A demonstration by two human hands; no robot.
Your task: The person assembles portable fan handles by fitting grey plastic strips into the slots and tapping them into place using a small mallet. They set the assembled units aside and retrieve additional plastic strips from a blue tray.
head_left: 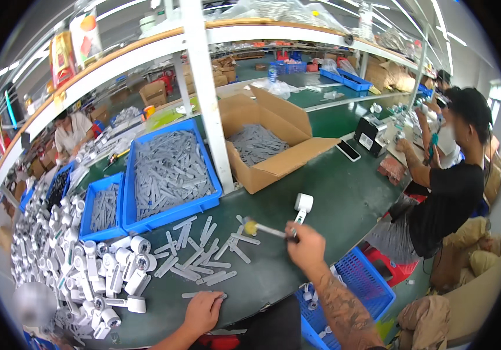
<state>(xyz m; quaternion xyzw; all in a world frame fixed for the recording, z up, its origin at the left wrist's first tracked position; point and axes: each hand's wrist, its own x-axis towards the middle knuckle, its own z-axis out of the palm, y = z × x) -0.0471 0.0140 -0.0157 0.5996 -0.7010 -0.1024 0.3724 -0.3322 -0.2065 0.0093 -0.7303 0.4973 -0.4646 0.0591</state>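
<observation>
My right hand (307,249) is closed around a small mallet (268,230) with a pale shaft and a yellowish head. The mallet is smeared by motion, and its head hangs over the loose strips. Just beyond that hand is a white device with a round head and a short handle (303,204), like a handheld fan; the handle's lower end is hidden by my fingers. At the table's near edge my left hand (204,310) has its fingers curled on a flat grey strip (190,295). Between my hands and the trays lie several loose grey strips (204,256).
Left is a heap of white fan-like devices (96,268). Behind stand a large blue tray (171,217), a smaller one (96,234) and a cardboard box (279,166), all holding grey strips. A shelf post (206,87) rises between. A blue basket (378,297) sits low right, near a seated co-worker (448,186).
</observation>
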